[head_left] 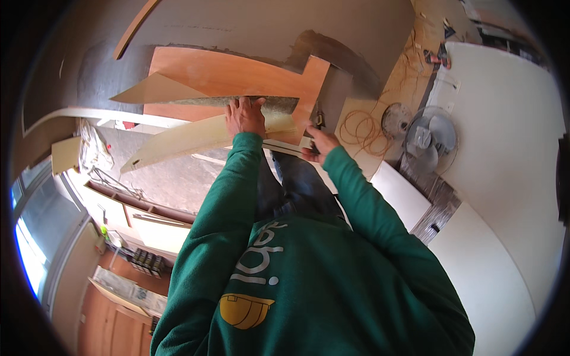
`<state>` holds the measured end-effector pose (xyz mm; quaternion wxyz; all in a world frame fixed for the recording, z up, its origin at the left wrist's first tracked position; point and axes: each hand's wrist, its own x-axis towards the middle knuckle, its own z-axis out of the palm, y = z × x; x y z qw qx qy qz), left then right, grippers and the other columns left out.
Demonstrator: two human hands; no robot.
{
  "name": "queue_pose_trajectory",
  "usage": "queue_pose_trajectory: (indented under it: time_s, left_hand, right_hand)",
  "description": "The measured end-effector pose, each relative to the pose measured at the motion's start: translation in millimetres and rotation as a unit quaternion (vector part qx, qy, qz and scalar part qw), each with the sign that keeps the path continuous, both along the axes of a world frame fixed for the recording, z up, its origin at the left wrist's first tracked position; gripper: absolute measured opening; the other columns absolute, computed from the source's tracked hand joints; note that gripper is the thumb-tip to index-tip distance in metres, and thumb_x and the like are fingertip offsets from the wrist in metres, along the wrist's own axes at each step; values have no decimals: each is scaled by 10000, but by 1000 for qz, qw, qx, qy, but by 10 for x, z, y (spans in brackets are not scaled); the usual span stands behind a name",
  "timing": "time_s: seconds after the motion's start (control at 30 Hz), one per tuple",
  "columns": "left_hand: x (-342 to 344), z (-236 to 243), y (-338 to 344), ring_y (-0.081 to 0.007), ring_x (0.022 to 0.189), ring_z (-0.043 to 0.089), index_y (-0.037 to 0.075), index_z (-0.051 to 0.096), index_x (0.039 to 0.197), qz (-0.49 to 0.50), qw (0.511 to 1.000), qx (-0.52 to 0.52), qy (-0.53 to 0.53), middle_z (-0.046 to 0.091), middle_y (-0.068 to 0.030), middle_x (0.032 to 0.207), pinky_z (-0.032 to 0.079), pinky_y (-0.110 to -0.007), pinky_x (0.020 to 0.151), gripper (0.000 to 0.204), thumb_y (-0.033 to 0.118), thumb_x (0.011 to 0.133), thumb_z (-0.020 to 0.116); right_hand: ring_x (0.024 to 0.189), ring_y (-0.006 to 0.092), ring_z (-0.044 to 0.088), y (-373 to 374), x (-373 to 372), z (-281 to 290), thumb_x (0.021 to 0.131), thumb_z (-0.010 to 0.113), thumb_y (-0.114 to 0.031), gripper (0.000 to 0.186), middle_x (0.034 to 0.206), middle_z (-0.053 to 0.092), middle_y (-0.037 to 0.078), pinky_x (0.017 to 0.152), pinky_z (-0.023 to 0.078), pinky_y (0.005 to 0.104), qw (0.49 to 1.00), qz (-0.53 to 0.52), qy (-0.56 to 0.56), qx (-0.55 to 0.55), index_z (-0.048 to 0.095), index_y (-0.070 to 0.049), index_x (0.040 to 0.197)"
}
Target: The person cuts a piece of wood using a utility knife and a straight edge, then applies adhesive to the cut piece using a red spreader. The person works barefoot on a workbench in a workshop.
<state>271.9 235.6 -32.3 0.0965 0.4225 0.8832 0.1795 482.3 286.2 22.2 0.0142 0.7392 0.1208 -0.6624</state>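
My left hand (243, 117) grips the upper edge of a long, pale cream sheet (178, 142) with a grey, mottled strip (280, 104) along it. A tan, pointed flap (151, 90) extends to the left above the hand. Underneath lies an orange-brown wood panel (237, 71) with a notched right end. At that end my right hand (320, 142) has its fingers closed round a small dark object that I cannot make out. A small dark item (319, 118) lies just above it.
A fan (433, 136) stands at the right beside coiled orange hose (359, 127), a power tool (436, 58) and large white boards (504, 113). White boxes or panels (163, 231) and a tray of several dark items (148, 261) are at lower left, near a window (47, 219).
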Motion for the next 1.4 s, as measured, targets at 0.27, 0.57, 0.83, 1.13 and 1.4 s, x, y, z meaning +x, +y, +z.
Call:
queue_pose_trajectory:
  time_s: [0.27, 0.57, 0.83, 1.13, 1.4]
  left_hand:
    - [-217, 34, 291, -413, 1084, 551, 44, 593, 1031, -181, 966, 13, -186, 590, -199, 1074, 466, -503, 937, 326, 289, 888, 752]
    - [72, 331, 430, -396, 1095, 507, 14, 538, 1090, -164, 978, -49, -121, 517, -169, 1098, 463, -470, 944, 672, 440, 716, 900]
    - [410, 348, 129, -327, 1041, 576, 89, 524, 1086, -237, 965, -81, -73, 585, -77, 993, 385, -495, 925, 643, 488, 731, 881]
    - [1095, 177, 12, -382, 913, 668, 88, 637, 829, -173, 933, -222, -223, 706, -104, 946, 464, -502, 927, 246, 314, 860, 727]
    - [1129, 125, -308, -430, 1357, 460, 69, 369, 1498, -307, 887, -141, -315, 439, -231, 1461, 430, -506, 1104, 914, 335, 749, 821]
  right_hand:
    - [722, 251, 693, 101, -301, -25, 857, 808, -372, 517, 891, 576, 92, 664, 653, 378, 977, -188, 98, 30, 619, 0, 1162]
    - [828, 257, 690, -512, -410, -49, 838, 768, -188, 352, 1003, 690, 157, 691, 617, 369, 984, -165, 52, 32, 656, 57, 1066]
    - [690, 247, 687, -868, -39, -159, 841, 758, -188, 389, 961, 693, 162, 597, 613, 324, 979, -201, 13, 22, 647, 88, 1092]
    - [777, 269, 731, -903, 518, -220, 905, 729, -164, 348, 1003, 698, 186, 600, 657, 350, 948, -301, 100, 41, 621, 106, 1096]
    - [657, 317, 717, -654, 1359, -329, 1047, 499, -395, 416, 880, 696, 175, 569, 628, 397, 994, -100, 8, 42, 590, 11, 1063]
